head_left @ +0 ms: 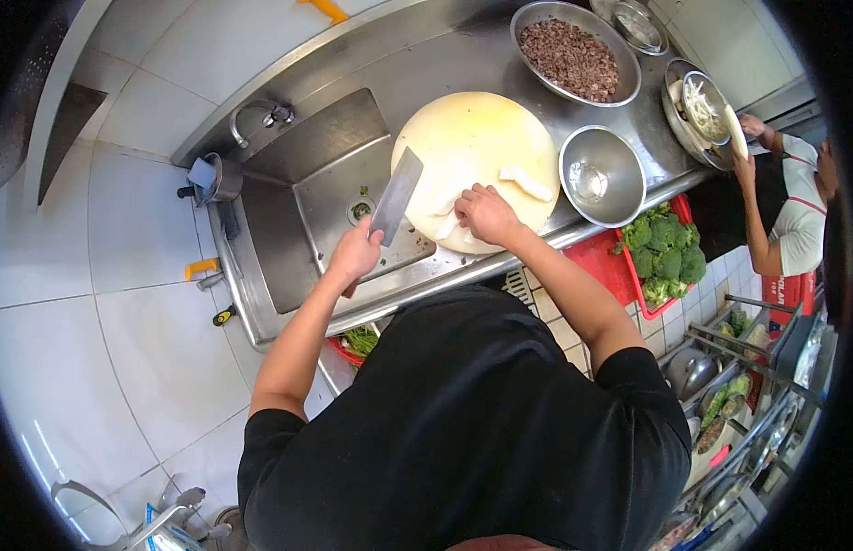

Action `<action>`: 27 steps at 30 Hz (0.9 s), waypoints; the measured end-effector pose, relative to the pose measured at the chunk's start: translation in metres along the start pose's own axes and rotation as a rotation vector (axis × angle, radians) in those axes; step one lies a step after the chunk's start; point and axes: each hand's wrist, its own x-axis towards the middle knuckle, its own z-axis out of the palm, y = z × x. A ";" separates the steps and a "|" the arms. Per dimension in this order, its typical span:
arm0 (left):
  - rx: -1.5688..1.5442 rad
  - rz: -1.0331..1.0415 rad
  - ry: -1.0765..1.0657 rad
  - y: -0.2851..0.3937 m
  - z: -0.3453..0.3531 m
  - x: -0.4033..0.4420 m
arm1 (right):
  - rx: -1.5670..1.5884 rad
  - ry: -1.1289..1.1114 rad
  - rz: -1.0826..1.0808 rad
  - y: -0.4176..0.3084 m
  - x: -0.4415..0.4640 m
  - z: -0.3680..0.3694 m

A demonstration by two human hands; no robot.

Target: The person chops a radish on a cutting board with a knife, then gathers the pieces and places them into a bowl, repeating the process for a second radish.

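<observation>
My left hand point(357, 253) is closed around the handle of a cleaver point(397, 197), its broad blade slanting up over the left edge of a round cutting board point(472, 119). On the board, my right hand point(488, 216) has its fingers bent down onto a white food piece point(447, 226), whose kind I cannot make out. More white food lies to the left of these fingers, partly hidden. A longer white chunk point(527, 183) rests apart, to the right of the hand.
The board overlaps a steel sink point(316, 202) with a faucet point(261, 118). Right of it stand a steel bowl point(603, 174) and a bowl of chopped brownish food point(570, 60). Broccoli point(665, 248) fills a red crate below. Another person point(798, 202) works at the right near bowls.
</observation>
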 end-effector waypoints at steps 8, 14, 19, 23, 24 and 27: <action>-0.010 -0.008 0.033 0.020 0.006 -0.006 | 0.238 0.318 -0.017 0.011 -0.030 -0.020; -0.079 0.124 -0.115 0.031 0.035 -0.047 | 0.075 0.447 -0.014 0.015 -0.082 0.009; 0.053 0.119 -0.170 0.039 0.053 -0.051 | 0.087 0.359 0.104 0.004 -0.086 -0.001; 0.127 0.159 -0.150 0.052 0.051 -0.051 | 0.213 0.369 0.023 -0.008 -0.068 0.015; 0.141 0.152 -0.144 0.055 0.052 -0.050 | 0.180 0.375 0.017 -0.010 -0.062 0.020; 0.189 0.160 -0.173 0.062 0.049 -0.044 | 0.220 0.390 0.027 -0.009 -0.050 0.026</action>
